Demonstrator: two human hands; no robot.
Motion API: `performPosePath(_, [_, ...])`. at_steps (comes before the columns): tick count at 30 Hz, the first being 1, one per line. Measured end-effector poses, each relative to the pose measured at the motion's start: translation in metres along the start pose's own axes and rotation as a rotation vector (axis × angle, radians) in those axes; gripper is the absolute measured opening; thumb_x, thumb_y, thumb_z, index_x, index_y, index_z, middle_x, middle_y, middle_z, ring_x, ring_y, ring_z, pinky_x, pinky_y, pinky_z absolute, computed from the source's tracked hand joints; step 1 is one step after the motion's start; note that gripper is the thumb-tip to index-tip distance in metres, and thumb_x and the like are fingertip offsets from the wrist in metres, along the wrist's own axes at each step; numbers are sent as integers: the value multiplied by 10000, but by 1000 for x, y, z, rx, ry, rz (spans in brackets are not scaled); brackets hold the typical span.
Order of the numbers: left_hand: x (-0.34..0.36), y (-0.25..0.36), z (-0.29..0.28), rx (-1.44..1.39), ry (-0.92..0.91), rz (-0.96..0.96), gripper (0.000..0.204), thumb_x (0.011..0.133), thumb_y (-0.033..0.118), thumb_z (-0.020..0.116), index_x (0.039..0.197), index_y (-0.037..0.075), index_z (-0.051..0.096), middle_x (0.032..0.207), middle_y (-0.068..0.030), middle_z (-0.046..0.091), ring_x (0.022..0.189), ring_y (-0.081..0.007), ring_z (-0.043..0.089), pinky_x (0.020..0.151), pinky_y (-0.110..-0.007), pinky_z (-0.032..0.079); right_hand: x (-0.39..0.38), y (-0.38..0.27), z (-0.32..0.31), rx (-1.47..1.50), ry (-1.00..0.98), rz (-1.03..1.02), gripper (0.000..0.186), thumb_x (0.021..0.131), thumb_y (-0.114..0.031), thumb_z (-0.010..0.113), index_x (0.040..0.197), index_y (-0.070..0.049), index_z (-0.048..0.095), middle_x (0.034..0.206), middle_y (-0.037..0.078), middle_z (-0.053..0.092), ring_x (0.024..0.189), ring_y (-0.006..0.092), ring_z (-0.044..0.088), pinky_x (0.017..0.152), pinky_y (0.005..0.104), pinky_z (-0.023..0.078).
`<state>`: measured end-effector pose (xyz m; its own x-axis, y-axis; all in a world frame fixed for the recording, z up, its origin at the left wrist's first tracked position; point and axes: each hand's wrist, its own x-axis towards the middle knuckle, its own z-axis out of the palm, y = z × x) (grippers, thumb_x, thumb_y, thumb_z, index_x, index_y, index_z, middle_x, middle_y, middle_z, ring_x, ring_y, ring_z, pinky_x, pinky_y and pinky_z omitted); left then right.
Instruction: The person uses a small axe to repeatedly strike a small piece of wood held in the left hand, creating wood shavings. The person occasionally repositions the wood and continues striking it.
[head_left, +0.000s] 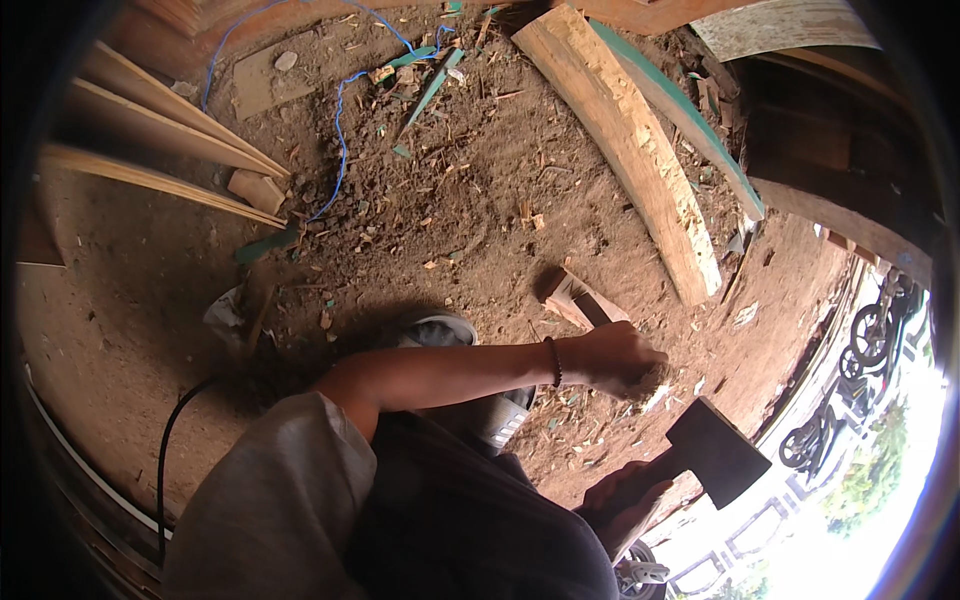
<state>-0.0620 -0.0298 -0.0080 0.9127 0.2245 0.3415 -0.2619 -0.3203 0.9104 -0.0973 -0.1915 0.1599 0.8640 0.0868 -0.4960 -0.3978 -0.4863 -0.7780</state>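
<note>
My left hand (615,362) is closed in a fist, its forearm reaching across from the lower left with a dark bead bracelet (556,362) at the wrist. Just beyond the knuckles lies a short reddish wood block (578,300), and a narrow dark strip shows between block and fist. What the fingers hold is hidden. Lower right, my right hand (628,500) grips a hatchet (722,452) by its handle. Its broad dark head is raised to the right of the left fist, apart from it.
A thick rough-hewn plank (625,150) lies at the upper right beside a green-edged board (690,120). Boards (180,130) jut in from the left. A blue cord (343,130) runs over the chip-strewn dirt floor. My shoe (445,328) is below. Motorbikes (870,335) stand at far right.
</note>
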Motion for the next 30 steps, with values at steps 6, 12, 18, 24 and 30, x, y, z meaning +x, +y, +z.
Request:
performPosePath(6, [2, -2, 0, -34, 98, -7, 229, 646, 245, 656, 790, 84, 581, 584, -59, 587, 516, -283, 617, 485, -395, 483, 0, 2, -2, 13, -8, -1, 396, 943, -472, 552, 974, -80, 511, 602, 26, 474, 411, 124, 406, 361, 262, 322])
performPosePath(12, [0, -4, 6, -85, 213, 46, 223, 658, 244, 675, 787, 87, 582, 580, -48, 569, 510, -276, 610, 470, -386, 486, -6, -3, 0, 42, -11, -15, 359, 948, -434, 573, 971, -81, 515, 603, 25, 478, 411, 120, 403, 362, 259, 320])
performPosePath(18, [2, 0, 1, -9, 8, -67, 281, 649, 189, 709, 869, 88, 565, 665, -122, 617, 639, -341, 650, 585, -418, 528, -5, -14, 6, -129, -44, -44, 206, 933, -260, 600, 919, -71, 519, 585, 32, 481, 410, 118, 425, 363, 249, 328])
performPosePath(24, [6, 5, -10, -48, -34, -182, 294, 609, 173, 724, 853, 105, 574, 659, -111, 617, 625, -339, 643, 598, -420, 528, -9, -46, 14, -188, -100, -392, 231, 929, -258, 584, 862, -48, 514, 533, 40, 455, 387, 132, 440, 368, 267, 365])
performPosePath(30, [6, 2, -7, -91, 39, -150, 292, 607, 167, 726, 848, 102, 575, 669, -119, 622, 627, -323, 650, 610, -425, 526, -19, -65, 2, -111, 212, -479, 268, 955, -320, 485, 821, -88, 480, 558, 24, 445, 425, 127, 397, 395, 280, 370])
